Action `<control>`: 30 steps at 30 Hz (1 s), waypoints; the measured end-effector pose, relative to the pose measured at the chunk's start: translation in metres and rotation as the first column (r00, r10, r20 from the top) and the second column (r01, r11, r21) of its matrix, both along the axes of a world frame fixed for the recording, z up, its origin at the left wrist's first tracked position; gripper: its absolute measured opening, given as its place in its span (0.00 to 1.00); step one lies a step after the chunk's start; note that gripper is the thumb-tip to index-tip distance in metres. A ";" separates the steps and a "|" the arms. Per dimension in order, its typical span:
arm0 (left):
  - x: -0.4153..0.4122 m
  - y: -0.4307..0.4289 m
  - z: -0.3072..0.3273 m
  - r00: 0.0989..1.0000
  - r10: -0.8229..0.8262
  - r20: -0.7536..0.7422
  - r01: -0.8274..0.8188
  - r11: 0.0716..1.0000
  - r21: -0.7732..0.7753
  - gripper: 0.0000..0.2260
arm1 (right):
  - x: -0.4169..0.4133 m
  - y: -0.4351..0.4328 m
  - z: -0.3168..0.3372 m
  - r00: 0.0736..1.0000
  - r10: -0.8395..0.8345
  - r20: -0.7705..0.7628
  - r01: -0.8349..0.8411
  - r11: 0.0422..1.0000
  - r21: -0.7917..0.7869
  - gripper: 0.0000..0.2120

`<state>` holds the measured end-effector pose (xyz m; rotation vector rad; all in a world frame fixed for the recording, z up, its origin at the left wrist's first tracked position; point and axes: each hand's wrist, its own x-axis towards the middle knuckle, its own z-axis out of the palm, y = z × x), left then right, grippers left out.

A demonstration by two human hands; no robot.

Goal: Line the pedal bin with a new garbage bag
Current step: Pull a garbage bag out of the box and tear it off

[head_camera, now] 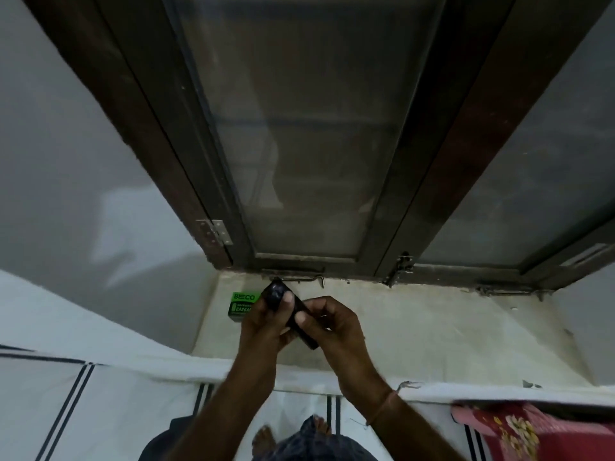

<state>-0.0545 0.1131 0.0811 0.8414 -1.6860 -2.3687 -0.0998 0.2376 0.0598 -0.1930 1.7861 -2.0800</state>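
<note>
A dark roll of garbage bags [289, 311] is held above the stone window sill [416, 327] by both hands, clear of the sill surface. The left hand [266, 324] is closed around the roll's upper end, its thumb pressed over the top face near the end that points toward the window frame [206, 161]. The right hand [332, 324] is closed on the lower part of the roll, its thumb laid across the roll's side and its fingers curled behind; the roll's lower end projects just below that thumb. The roll is tilted, running from upper left to lower right between the two grips. A green box [240, 305] marked BECO stands on the sill at its left end, just beside the left hand and partly hidden by it; contact between the two cannot be determined. A metal hook latch [312, 279] lies along the sill's far edge, just beyond the roll. A thread bracelet [382, 407] is worn on the right wrist. White striped cloth [100, 394] lies below the sill's near edge, and a red patterned cloth [532, 430] lies at its lower right.
</note>
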 end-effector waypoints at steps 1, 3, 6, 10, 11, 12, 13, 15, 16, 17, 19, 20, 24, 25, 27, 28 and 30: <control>0.001 -0.002 0.000 1.000 0.004 0.006 -0.004 1.000 0.013 0.15 | 0.000 -0.002 0.001 0.999 -0.009 -0.031 0.010 1.000 0.028 0.08; 0.003 -0.002 -0.001 0.999 0.020 0.026 -0.022 0.998 0.051 0.16 | 0.001 -0.004 0.002 0.998 -0.036 -0.052 0.038 0.998 0.045 0.09; 0.006 -0.001 -0.005 0.998 0.022 0.052 -0.031 0.986 0.162 0.19 | 0.001 -0.004 0.003 0.999 -0.030 -0.013 0.031 0.999 0.030 0.13; 0.008 0.001 -0.005 0.997 0.015 0.078 -0.039 0.946 0.320 0.21 | 0.003 -0.003 0.003 0.967 -0.078 0.241 0.081 0.997 -0.002 0.13; 0.008 0.001 -0.006 0.996 0.010 0.090 -0.041 0.937 0.346 0.22 | 0.002 -0.003 0.003 0.949 -0.090 0.302 0.094 0.996 -0.001 0.11; 0.008 0.002 -0.008 0.995 0.008 0.104 -0.046 0.929 0.367 0.23 | 0.002 -0.002 0.004 0.937 -0.097 0.335 0.098 0.995 0.012 0.09; 0.008 0.003 -0.010 0.993 0.010 0.121 -0.057 0.919 0.389 0.24 | 0.001 -0.001 0.004 0.932 -0.102 0.348 0.096 0.995 0.034 0.08; 0.008 0.004 -0.012 0.989 0.013 0.145 -0.075 0.899 0.431 0.27 | 0.000 0.001 0.004 0.933 -0.109 0.342 0.088 0.993 0.075 0.07; 0.009 0.004 -0.013 0.991 -0.006 0.135 -0.055 0.896 0.440 0.28 | 0.000 0.002 0.004 0.937 -0.105 0.333 0.085 0.994 0.076 0.09; 0.009 0.005 -0.014 0.993 -0.035 0.109 -0.017 0.897 0.442 0.28 | 0.000 0.004 0.005 0.942 -0.096 0.321 0.081 0.995 0.058 0.11; 0.010 0.005 -0.013 0.994 -0.075 0.076 0.038 0.916 0.399 0.24 | 0.001 0.007 0.005 0.943 -0.082 0.321 0.086 0.996 0.003 0.15; 0.011 0.004 -0.013 0.994 -0.086 0.069 0.054 0.925 0.377 0.23 | 0.002 0.008 0.006 0.940 -0.077 0.333 0.091 0.996 -0.025 0.15; 0.015 0.001 -0.012 0.991 -0.130 0.044 0.104 0.919 0.380 0.20 | 0.004 0.005 0.006 0.965 -0.072 0.252 0.075 0.997 -0.001 0.14; 0.016 0.003 -0.011 0.989 -0.139 0.053 0.108 0.915 0.389 0.21 | 0.005 0.005 0.006 0.973 -0.084 0.214 0.079 0.996 0.031 0.15; 0.017 0.007 -0.009 0.989 -0.136 0.062 0.099 0.909 0.405 0.22 | 0.006 0.003 0.006 0.974 -0.122 0.193 0.113 0.992 0.058 0.13; 0.017 0.008 -0.009 0.990 -0.126 0.058 0.092 0.912 0.400 0.22 | 0.006 0.002 0.005 0.974 -0.118 0.192 0.107 0.992 0.067 0.11; 0.019 0.008 -0.011 0.994 -0.103 0.044 0.081 0.929 0.362 0.24 | 0.004 0.004 0.004 0.984 -0.056 0.167 0.040 0.994 0.102 0.09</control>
